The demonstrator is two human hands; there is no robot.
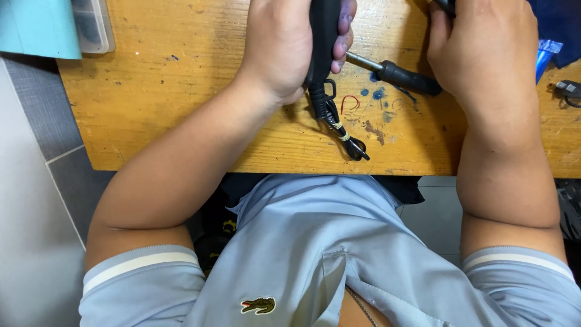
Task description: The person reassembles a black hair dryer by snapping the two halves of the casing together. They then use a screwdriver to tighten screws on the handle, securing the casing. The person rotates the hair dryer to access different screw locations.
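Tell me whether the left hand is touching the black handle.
Touching. The head view shows the left hand wrapped around the black handle, fingers curled over it.

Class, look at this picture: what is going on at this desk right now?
A person sits at a wooden desk. The left hand grips a black device with a bundled cord hanging from its end. The right hand rests beside it, over a black-handled screwdriver lying on the desk. What the right hand holds is cut off.

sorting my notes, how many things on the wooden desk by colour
black: 3 - corded tool in left hand, screwdriver, small clip
blue: 1 - wrapper
teal: 1 - box
clear: 1 - tray
total: 6
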